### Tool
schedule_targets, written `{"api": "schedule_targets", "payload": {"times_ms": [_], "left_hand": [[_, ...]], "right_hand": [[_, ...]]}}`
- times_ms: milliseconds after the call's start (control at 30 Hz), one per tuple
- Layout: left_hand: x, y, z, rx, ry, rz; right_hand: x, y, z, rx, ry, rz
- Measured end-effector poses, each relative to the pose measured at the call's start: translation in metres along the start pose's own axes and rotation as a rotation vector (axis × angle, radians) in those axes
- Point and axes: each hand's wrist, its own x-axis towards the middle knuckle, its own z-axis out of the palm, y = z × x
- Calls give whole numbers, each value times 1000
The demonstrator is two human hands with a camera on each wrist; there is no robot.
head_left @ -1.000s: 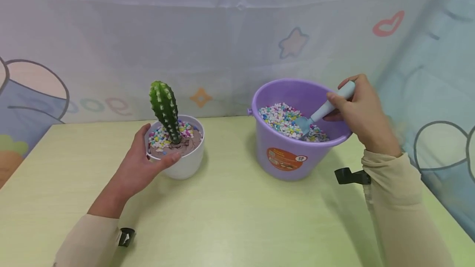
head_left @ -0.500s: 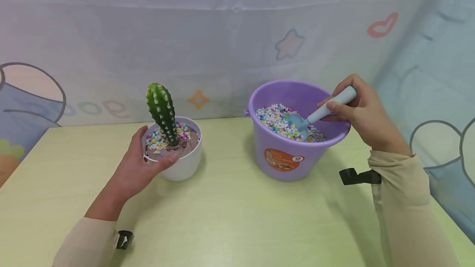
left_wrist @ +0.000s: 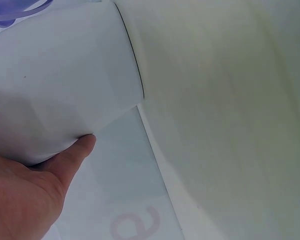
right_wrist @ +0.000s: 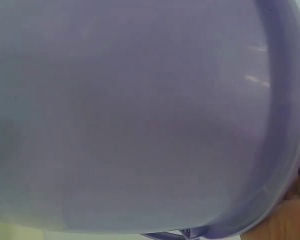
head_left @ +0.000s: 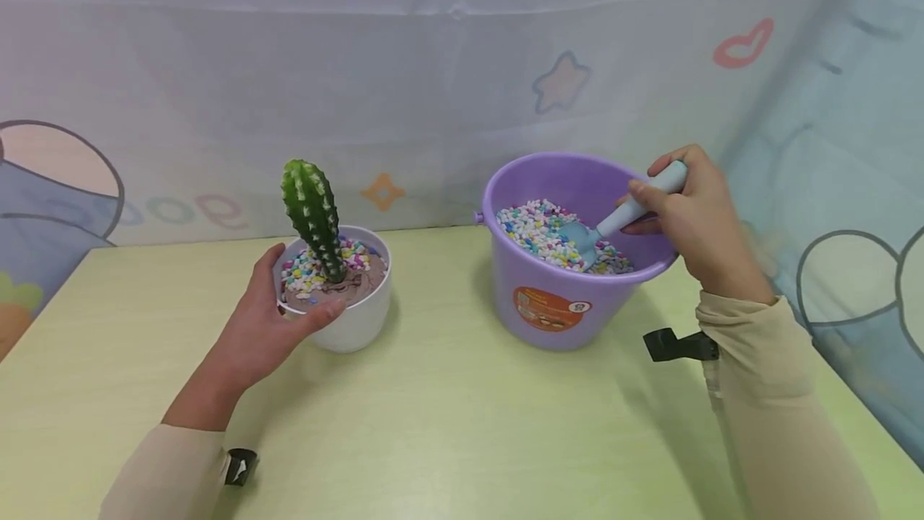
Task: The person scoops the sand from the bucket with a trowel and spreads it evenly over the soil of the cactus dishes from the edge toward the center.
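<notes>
My left hand [head_left: 263,327] grips a white flower pot [head_left: 364,323] from its left side, thumb along the near rim and fingers round the far side. A green cactus [head_left: 312,211] stands in the pot in brown soil [head_left: 346,293], with coloured pebbles [head_left: 303,271] covering part of it. On the right, my right hand [head_left: 700,219] holds a light blue toy shovel [head_left: 621,215] by its handle. The shovel's blade rests among many coloured pebbles [head_left: 534,227] inside a purple bucket [head_left: 556,295]. In the right wrist view the bucket wall [right_wrist: 140,115] hides the shovel.
Pot and bucket stand apart on a pale yellow-green table [head_left: 447,408], near its back edge. A printed cloth [head_left: 462,103] hangs behind the table. The bucket's side knob [head_left: 480,217] juts out to the left.
The shovel's blade has shifted slightly left in the pebbles, and its handle has tilted down then back up. My left hand keeps its grip on the pot.
</notes>
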Motion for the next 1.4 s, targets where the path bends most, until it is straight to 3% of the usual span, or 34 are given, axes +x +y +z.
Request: {"api": "schedule_targets", "payload": {"times_ms": [200,833,1167,1400], "left_hand": [[2,3,1,0,-8,2],[6,8,2,2,-21,3],[2,4,2,-14,-8,5],[0,2,2,-14,2,15]], "right_hand": [[-3,0,-8,107,-33,-3],[-4,2,-20,201,-82,-19],[-3,0,-15,197,-66,4],[-1,3,-14,256,-24,14]]}}
